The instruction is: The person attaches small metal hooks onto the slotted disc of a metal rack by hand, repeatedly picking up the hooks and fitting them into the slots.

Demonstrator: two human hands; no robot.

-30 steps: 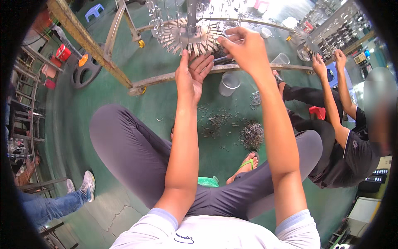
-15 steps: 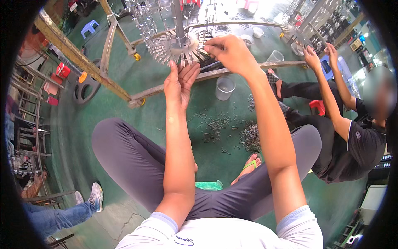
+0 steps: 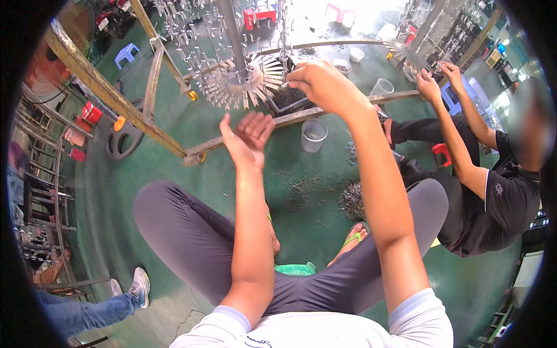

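Observation:
In front of me stands a metal rack, a ring of flat radial prongs [image 3: 229, 95] around a grey upright pole [image 3: 233, 40]. Rows of small shiny metal clips [image 3: 188, 49] hang above the ring. My left hand [image 3: 249, 142] is just below the near prongs, palm up with fingers spread, touching nothing. At the ring's right side, my right hand [image 3: 328, 87] has its thumb and fingers pinched together. Something small and pale shows at those fingertips, too small to make out. A dark tray [image 3: 290, 100] lies under that hand, beyond the frame bar.
A yellowish metal frame [image 3: 110, 87] on casters surrounds the rack. A clear bucket [image 3: 314, 136] stands on the floor, near scattered metal hooks [image 3: 301, 182] and a heaped pile [image 3: 351, 200]. At right, a co-worker [image 3: 464, 133] handles another rack [image 3: 406, 55]. Someone's shoe [image 3: 139, 287] is at lower left.
My left hand has dropped away from the ring's lower edge, its fingers spread. The right hand stays pinched near the ring's right side. In the picture, the rack now sits lower and farther left.

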